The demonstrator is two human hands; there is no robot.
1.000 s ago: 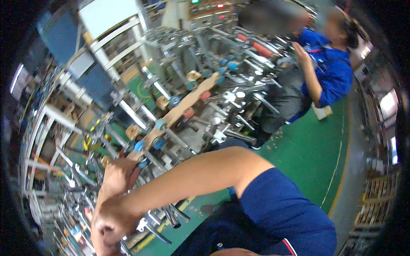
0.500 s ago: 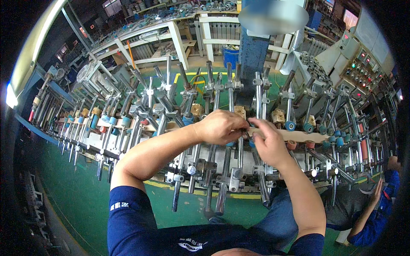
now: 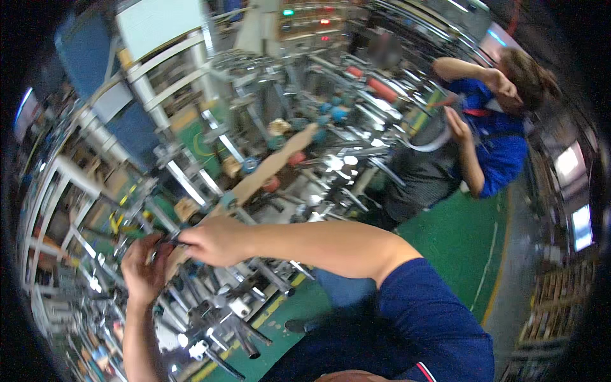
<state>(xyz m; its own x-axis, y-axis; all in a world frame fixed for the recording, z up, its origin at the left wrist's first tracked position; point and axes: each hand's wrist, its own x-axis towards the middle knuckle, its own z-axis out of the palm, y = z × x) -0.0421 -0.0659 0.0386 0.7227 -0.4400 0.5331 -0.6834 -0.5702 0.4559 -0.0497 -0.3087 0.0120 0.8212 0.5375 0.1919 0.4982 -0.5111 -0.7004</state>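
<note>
My left hand (image 3: 142,268) and my right hand (image 3: 219,241) are close together over the machine's rows of metal posts, at the lower left of the view. A small dark rod (image 3: 172,242) lies between them; blur hides its exact kind. The fingers of my right hand are pinched on its near end. My left hand's fingers curl around the other side, and what they grip is hard to make out. A long pale wooden strip (image 3: 270,167) runs along the machine between blue and red rollers, passing beneath my hands.
Chrome posts and clamps (image 3: 238,337) stick out along the machine's near side. At the right stands a co-worker in a blue shirt (image 3: 503,149), one hand raised, close to the machine's far end. A control panel with lit lamps (image 3: 312,22) is behind, and green floor (image 3: 445,242) lies right.
My view has swung to the right and tilted, so the machine now slants and the co-worker shows more fully. Both hands remain close together around the dark rod.
</note>
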